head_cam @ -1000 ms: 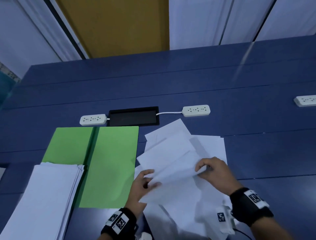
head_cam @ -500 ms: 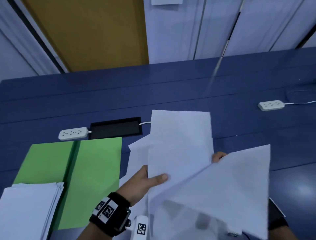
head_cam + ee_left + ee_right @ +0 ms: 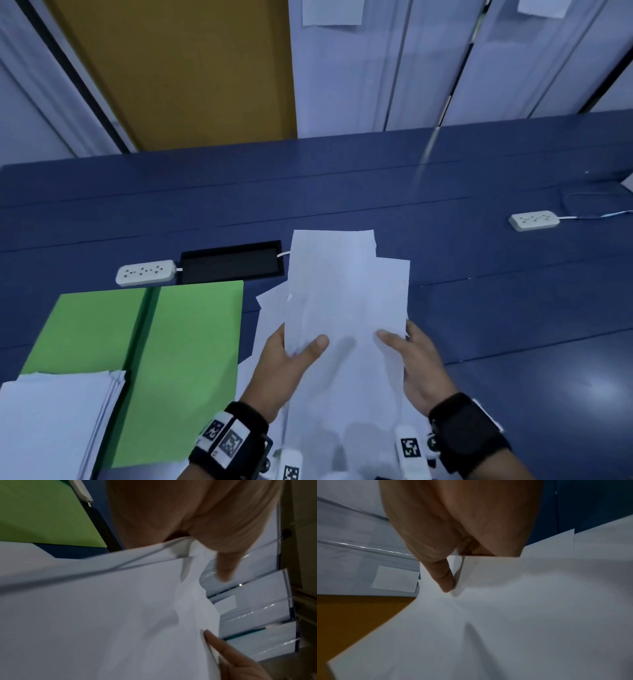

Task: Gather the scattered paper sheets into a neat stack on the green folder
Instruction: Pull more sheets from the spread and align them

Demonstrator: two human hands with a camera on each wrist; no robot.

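Both hands hold a loose bundle of white paper sheets (image 3: 346, 294) upright above the blue table (image 3: 479, 308). My left hand (image 3: 291, 356) grips its left edge, thumb across the front. My right hand (image 3: 411, 356) grips the right edge, thumb on the front too. The wrist views show the sheets (image 3: 102, 608) (image 3: 522, 608) pinched between thumb and fingers, with edges uneven. The open green folder (image 3: 178, 359) lies flat to the left. A thick stack of white paper (image 3: 51, 428) covers the folder's near left part. More loose sheets (image 3: 270, 315) lie behind the bundle.
A black cable hatch (image 3: 231, 262) is set in the table behind the folder, with a white power strip (image 3: 145, 272) to its left. Another power strip (image 3: 533, 220) with a cable lies far right. A wall and an orange panel (image 3: 178, 68) stand beyond the table.
The sheets lay spread on the table with my hands sliding them together. Both hands then lifted them and turned them upright, and the fanned sheet on the right has been drawn into one bundle.
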